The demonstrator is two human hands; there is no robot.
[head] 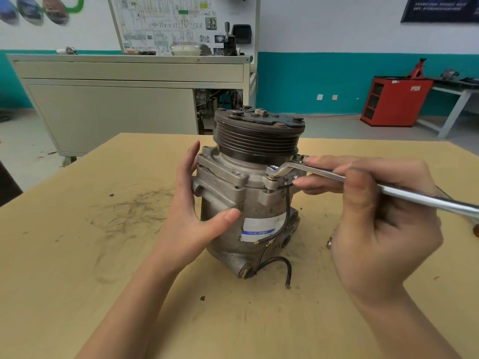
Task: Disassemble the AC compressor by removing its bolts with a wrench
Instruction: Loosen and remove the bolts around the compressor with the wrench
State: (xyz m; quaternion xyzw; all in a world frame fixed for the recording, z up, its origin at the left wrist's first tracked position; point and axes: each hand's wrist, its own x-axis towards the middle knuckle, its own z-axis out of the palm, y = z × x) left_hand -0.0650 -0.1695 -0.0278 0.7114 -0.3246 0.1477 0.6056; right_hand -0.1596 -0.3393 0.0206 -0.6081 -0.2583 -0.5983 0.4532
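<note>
Cut off at right edge: long silver wrench [337,177] gripped by right hand [383,224]; left hand [191,216] clasps upright grey pulley-topped compressor [246,200].

A tan wooden counter [77,255], scuffed with dark smears, fills the lower frame. Behind it at upper left stands a grey metal cabinet [116,112] under a white wiring-diagram board [166,22]. A red metal cabinet [391,102] sits at right against the teal-banded wall [311,81].
</note>
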